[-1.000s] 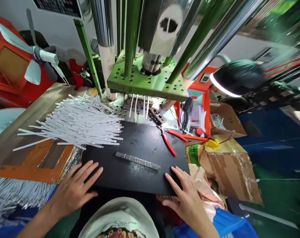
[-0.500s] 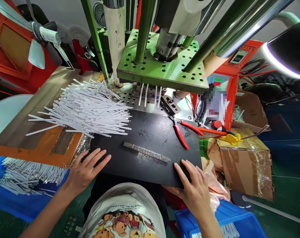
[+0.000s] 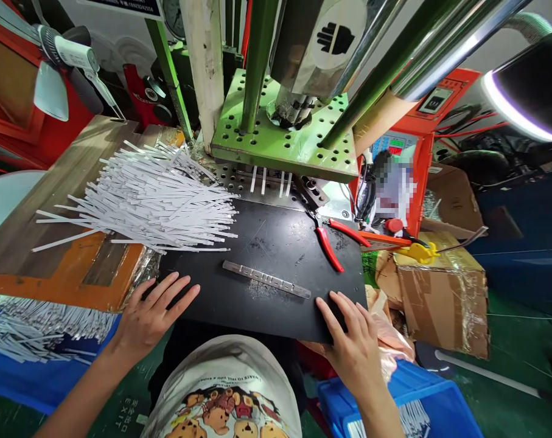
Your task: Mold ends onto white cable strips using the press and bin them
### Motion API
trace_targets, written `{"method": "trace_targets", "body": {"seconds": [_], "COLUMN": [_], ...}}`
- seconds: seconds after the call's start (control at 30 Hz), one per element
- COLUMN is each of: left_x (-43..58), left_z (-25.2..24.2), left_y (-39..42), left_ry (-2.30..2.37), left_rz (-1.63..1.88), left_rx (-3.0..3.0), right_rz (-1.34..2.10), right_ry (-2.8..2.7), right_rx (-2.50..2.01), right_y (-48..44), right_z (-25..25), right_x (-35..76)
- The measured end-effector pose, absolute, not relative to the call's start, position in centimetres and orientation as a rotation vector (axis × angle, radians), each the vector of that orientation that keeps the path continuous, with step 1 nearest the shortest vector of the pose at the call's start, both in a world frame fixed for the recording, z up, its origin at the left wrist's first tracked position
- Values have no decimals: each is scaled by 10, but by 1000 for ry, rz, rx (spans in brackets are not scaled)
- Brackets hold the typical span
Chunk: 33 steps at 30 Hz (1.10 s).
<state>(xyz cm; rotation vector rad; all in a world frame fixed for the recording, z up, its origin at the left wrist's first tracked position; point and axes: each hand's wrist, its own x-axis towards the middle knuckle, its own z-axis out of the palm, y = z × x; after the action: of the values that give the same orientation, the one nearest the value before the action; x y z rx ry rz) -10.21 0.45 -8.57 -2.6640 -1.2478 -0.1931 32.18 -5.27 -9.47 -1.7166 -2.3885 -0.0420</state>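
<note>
My left hand (image 3: 148, 316) rests open with spread fingers on the left front edge of the black board (image 3: 198, 304). On the board's right front edge lies my right hand (image 3: 354, 333), also open and holding nothing. Between them sits a clear slotted plastic strip (image 3: 266, 280) with small crumbs beside it. Red-handled cutting pliers (image 3: 329, 243) lie farther back, to the right. Several white strips (image 3: 263, 181) stick out from under the green perforated press plate (image 3: 282, 155); their far ends are hidden.
A heap of white strips (image 3: 157, 198) covers part of the wooden board (image 3: 38, 207) at left. Blue bins (image 3: 24, 386) stand below on both sides. Green press columns (image 3: 262, 61), a lamp (image 3: 526, 91) and a cardboard box (image 3: 444, 298) surround the bench.
The green press plate has come down closer to the bed and the white strips. The controller's display has turned from green to red. Both hands stay put; the view has shifted slightly.
</note>
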Motion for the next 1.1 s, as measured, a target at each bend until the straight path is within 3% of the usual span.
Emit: {"method": "trace_targets", "body": {"seconds": [0.2, 0.37, 0.47, 0.63, 0.73, 0.83, 0.97, 1.1], "left_x": [-86, -95, -110, -130, -146, -148, -100, -41], "left_z": [-42, -2, -6, -31, -28, -23, -30, -44], "left_y": [34, 86, 83, 16, -7, 11, 66, 108], "left_ry": [-1203, -1240, -1392, -1410, -1495, -1626, -1394, -1369], "left_rz": [-510, -880, -835, -494, -742, -1028, -730, -289], "left_rx": [-2849, -2564, -2506, -3095, -3200, -2943, -2875, -2926], "right_rz": [238, 226, 224, 257, 314, 464, 581, 379], "right_ry": [-2275, -2443, -2495, -2479, -2502, -2586, -2637, -2740], "right_rx": [-1567, -1366, -1307, -1228, -1182, -1133, -1079, -1189], "right_y": [-26, 22, 39, 42, 44, 56, 96, 141], "right_z": [-77, -72, -74, -77, -69, -54, -44, -43], "right_x": [308, 270, 254, 245, 242, 235, 213, 177]}}
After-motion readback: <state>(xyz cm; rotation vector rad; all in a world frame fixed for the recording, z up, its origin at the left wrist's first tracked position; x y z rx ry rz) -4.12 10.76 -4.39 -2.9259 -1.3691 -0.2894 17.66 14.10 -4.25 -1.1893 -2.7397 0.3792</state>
